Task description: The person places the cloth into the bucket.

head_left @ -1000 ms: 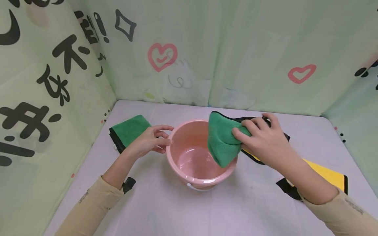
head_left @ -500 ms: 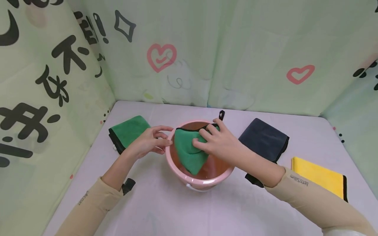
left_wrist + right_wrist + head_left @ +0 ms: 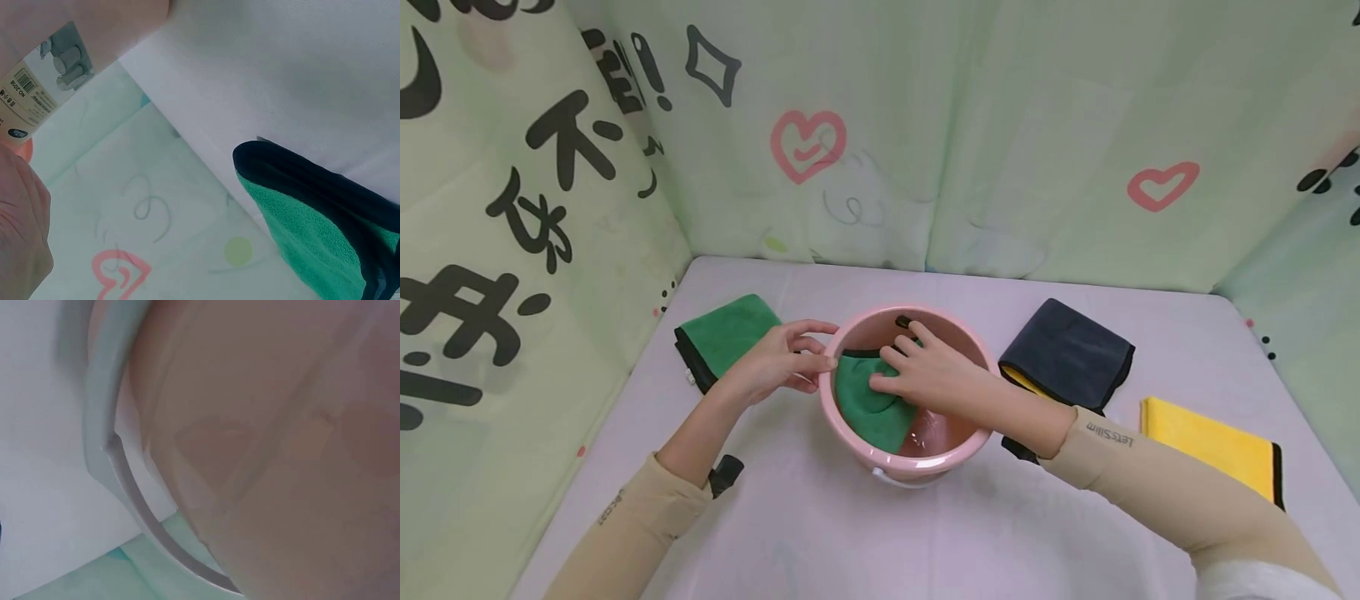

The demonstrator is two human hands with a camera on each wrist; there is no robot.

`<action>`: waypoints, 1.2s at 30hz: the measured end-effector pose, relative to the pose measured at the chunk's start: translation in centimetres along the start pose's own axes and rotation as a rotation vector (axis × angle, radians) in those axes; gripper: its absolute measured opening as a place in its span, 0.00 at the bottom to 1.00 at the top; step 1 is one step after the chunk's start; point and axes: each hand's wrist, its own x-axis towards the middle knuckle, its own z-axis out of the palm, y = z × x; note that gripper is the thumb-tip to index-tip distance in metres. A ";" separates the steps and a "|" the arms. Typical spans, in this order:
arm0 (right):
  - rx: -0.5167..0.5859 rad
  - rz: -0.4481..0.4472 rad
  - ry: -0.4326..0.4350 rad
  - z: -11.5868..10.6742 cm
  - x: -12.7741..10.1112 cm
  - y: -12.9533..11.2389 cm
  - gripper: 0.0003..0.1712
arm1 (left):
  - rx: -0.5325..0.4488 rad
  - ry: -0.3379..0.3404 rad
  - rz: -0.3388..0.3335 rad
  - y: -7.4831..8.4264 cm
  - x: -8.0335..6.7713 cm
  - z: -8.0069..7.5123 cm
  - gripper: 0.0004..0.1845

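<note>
A pink bucket (image 3: 958,333) stands mid-table in the head view, its white handle (image 3: 902,480) hanging at the front. My left hand (image 3: 786,357) holds its left rim, thumb at the edge and fingers bent against the outer wall. Inside the bucket, my right hand (image 3: 928,371) grips a folded green towel (image 3: 867,400) with black trim; its lower part lies out of sight. In the left wrist view, a label (image 3: 47,84) shows on the bucket's side. The right wrist view has the bucket's rim (image 3: 103,412) close up; the towel cannot be made out there.
Left of the bucket lies another folded green towel (image 3: 733,329) with a black edge. On the right are a dark grey towel (image 3: 1071,350) with yellow showing beneath it and a yellow towel (image 3: 1210,450). Patterned curtains (image 3: 1037,125) enclose the table.
My right hand has carried the green towel from above the bucket's right rim leftward and down into the bucket. My left hand has stayed at the rim.
</note>
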 end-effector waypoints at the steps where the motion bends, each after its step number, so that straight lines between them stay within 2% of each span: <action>1: -0.003 -0.006 -0.002 0.1 0.2 0.0 0.21 | -0.004 -0.001 -0.001 0.0 0.0 0.0 0.29; 14: -0.036 -0.099 -0.035 1.6 1.7 0.0 0.19 | -0.006 -0.003 0.000 -0.1 0.1 -0.1 0.29; 28: 0.041 -0.160 -0.336 1.8 3.0 0.1 0.24 | 0.007 0.006 0.000 0.0 0.0 0.0 0.29; 36: 0.069 -0.145 -0.481 2.0 3.1 -0.3 0.29 | -0.003 -0.001 0.009 -0.2 0.1 0.1 0.29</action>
